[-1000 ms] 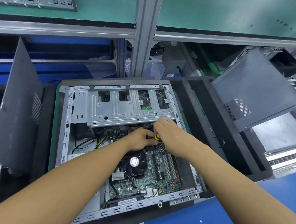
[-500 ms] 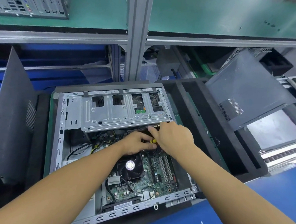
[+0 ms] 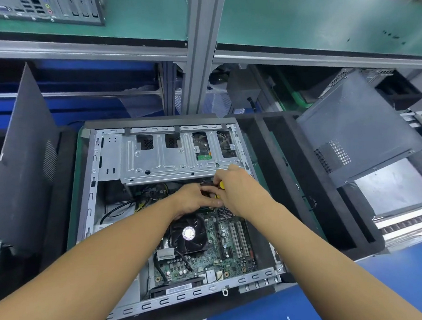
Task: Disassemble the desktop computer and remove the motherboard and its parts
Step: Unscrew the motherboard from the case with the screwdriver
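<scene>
Steel-grey and open, the computer case (image 3: 188, 297) lies on its side in a black foam tray (image 3: 292, 179) on the blue bench (image 3: 398, 284). We find the green motherboard (image 3: 211, 258) seated in the near half of the case. It carries the black CPU fan (image 3: 188, 233), with 2 white expansion slots (image 3: 235, 240) to the right of the fan. The silver drive cage (image 3: 170, 159) spans the far half of the case.

We place both hands at the far edge of the motherboard, just below the drive cage:

1. Our right hand (image 3: 244, 195) curls its fingers round a yellow-handled tool (image 3: 221, 185). 1 fingertip points up to the lower edge of the drive cage.
2. Our left hand (image 3: 195, 200) keeps its fingers close together and bent, with the tips meeting the right hand beside the tool. We cannot tell whether these fingers pinch anything.

We note 2 dark side panels: 1 stands upright at the left (image 3: 24, 159) and 1 leans at the right (image 3: 356, 126). A green shelf (image 3: 320, 17) runs above, and the rear of a second computer (image 3: 37, 9) rests on it at the far left.
</scene>
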Action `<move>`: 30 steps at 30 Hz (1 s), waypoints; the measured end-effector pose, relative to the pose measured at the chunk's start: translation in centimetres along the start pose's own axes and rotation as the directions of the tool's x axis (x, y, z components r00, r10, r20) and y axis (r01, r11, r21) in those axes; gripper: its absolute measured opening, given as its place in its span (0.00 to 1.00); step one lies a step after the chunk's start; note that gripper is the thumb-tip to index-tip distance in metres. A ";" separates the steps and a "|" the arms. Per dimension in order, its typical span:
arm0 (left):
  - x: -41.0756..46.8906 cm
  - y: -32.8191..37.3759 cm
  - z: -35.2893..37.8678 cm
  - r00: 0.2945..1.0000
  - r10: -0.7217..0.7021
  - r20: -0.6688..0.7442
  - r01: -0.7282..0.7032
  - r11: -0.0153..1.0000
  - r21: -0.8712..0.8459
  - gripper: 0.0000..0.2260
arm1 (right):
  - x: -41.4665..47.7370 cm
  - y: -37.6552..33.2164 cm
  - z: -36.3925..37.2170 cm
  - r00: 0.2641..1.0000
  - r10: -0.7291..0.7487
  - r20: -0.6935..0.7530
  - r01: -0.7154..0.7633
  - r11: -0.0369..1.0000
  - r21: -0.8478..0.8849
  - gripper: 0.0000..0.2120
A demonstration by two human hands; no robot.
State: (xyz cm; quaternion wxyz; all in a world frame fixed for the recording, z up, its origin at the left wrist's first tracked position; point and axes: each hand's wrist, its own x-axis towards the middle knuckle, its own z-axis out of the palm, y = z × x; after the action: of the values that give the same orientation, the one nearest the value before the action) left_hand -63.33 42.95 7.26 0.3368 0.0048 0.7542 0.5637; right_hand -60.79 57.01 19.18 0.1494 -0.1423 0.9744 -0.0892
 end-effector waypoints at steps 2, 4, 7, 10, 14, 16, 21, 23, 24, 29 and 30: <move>0.1 -0.1 0.0 1.000 0.000 0.004 0.000 1.000 0.007 0.18 | -0.3 0.0 -0.2 0.994 0.103 -0.034 -0.102 0.995 0.012 0.20; 0.0 0.1 0.3 1.000 0.011 0.017 -0.011 1.000 0.001 0.17 | -0.4 0.1 -0.4 0.975 0.218 -0.048 -0.220 0.975 -0.041 0.26; -0.1 0.2 0.4 1.000 0.025 0.013 -0.025 0.999 -0.024 0.12 | 0.0 -0.4 -0.2 0.977 0.212 -0.031 -0.214 0.974 -0.075 0.23; -0.3 0.5 0.0 0.998 0.040 0.043 -0.039 0.999 -0.029 0.08 | 0.3 -0.9 -0.2 0.993 0.117 -0.021 -0.118 0.991 -0.056 0.15; -0.6 0.7 -0.3 0.996 -0.067 0.052 0.071 0.994 -0.082 0.11 | 0.7 -0.6 -0.6 0.997 0.074 0.036 -0.073 0.997 -0.031 0.10; -0.4 0.6 -0.2 0.995 -0.080 0.055 0.086 0.990 -0.111 0.12 | 0.7 -0.4 -0.8 0.994 0.092 0.066 -0.093 0.996 0.015 0.11; 0.0 0.1 -0.1 1.000 -0.030 0.007 0.031 0.997 -0.067 0.07 | 0.0 -0.3 -0.8 0.994 0.113 -0.002 -0.112 0.989 0.093 0.13; 0.1 0.0 0.0 1.000 -0.015 0.007 0.015 0.998 -0.056 0.14 | -0.3 -0.2 -0.7 0.981 0.189 -0.048 -0.188 0.982 0.036 0.20; 0.2 0.0 0.1 1.000 -0.020 0.003 0.020 0.998 -0.056 0.14 | -0.4 -0.2 -0.7 0.977 0.206 -0.049 -0.207 0.978 -0.014 0.22; 0.1 0.3 -0.1 0.999 -0.018 0.035 0.018 1.000 -0.013 0.11 | -0.2 -0.7 -1.0 0.995 0.100 0.021 -0.097 0.989 -0.108 0.15; 0.0 0.4 -0.2 0.999 -0.023 0.036 0.023 1.000 -0.019 0.10 | -0.1 -0.6 -1.1 0.996 0.091 0.027 -0.089 0.995 -0.055 0.12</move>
State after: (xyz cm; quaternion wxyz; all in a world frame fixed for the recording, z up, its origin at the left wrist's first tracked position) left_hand -63.57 42.97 7.63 0.3569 0.0032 0.7426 0.5668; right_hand -60.88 56.67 20.37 0.1638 -0.1036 0.9795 -0.0541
